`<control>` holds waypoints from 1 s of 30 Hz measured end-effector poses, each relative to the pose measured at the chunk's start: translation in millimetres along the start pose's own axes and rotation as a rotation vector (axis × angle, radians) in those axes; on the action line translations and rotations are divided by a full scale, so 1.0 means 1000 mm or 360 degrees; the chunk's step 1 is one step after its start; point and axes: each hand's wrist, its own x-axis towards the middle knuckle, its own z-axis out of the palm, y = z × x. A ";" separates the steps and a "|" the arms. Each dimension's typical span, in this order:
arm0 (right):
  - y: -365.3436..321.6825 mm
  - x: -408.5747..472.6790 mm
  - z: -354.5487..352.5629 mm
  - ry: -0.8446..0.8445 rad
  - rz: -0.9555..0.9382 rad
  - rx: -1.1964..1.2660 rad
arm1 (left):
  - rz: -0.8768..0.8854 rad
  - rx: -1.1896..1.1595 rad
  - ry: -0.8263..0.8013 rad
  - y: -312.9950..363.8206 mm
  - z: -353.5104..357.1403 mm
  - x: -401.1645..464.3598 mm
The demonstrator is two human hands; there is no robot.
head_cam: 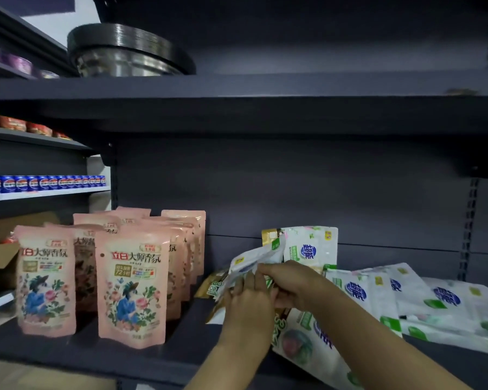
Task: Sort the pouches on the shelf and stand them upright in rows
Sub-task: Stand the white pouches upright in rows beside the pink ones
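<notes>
Your left hand (247, 298) and right hand (286, 282) both pinch a white pouch (258, 258) at shelf (141, 358) centre. Stand it at two o'clock against the upright white one (312, 249); pink rows (133, 280) at nine o'clock look finished.

Landmark: dark metal shelf (141, 358). On its left part, pink printed stand-up pouches (131, 288) upright in rows, front to back. Right of them, mid-shelf, both hands (265, 288) meet at a white crumpled pouch (254, 263). Behind hands, a white-and-green pouch (312, 246) upright vs. back wall. Further right, white flat pouches (423, 302) lie overlapping. Shelf above: stacked steel basins (127, 52), left side.
</notes>
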 end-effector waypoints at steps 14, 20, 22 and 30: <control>-0.004 0.043 -0.045 0.0262 -0.0195 -0.0052 | -0.0674 -0.0763 -0.0090 -0.032 -0.019 0.037; -0.004 0.051 -0.058 0.0256 -0.0145 -0.0092 | -0.0330 0.0006 -0.0580 -0.051 0.003 0.041; -0.002 0.047 -0.065 0.0290 -0.0153 -0.0140 | -0.0194 0.0136 -0.0543 -0.051 0.012 0.043; 0.006 0.038 -0.088 0.0456 -0.0248 -0.0176 | -0.0025 0.0386 -0.0480 -0.050 0.018 0.048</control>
